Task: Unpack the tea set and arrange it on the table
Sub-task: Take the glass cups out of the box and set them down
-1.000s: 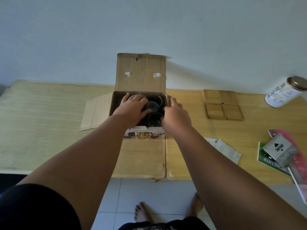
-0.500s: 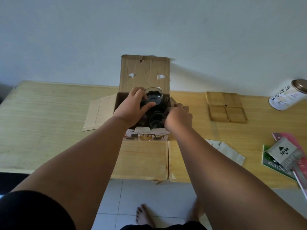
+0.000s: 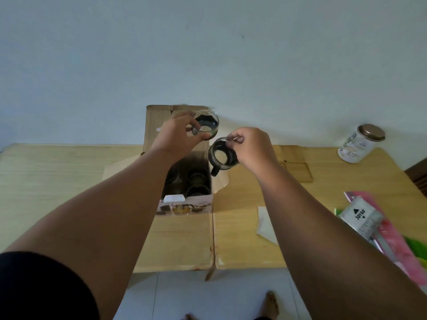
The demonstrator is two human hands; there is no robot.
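Observation:
An open cardboard box (image 3: 184, 207) stands at the middle of the wooden table (image 3: 57, 181), its lid flap upright against the wall. My left hand (image 3: 178, 135) holds a glass cup (image 3: 205, 125) with a black base above the box's back edge. My right hand (image 3: 251, 147) pinches the rim of a second glass cup (image 3: 221, 157), tilted on its side with its black handle hanging down, over the box's right side. More dark glassware (image 3: 194, 179) lies inside the box, partly hidden in shadow.
Wooden coasters (image 3: 297, 167) lie right of the box, partly behind my right arm. A white jar (image 3: 360, 144) with a brown lid stands at the back right. A folded paper (image 3: 264, 224), a stapler box (image 3: 360, 218) and pink and green booklets (image 3: 397, 239) lie at the right.
Both hands have risen out of the box. The left lifted its cup higher, and the right now holds a second cup that it had been reaching for inside the box.

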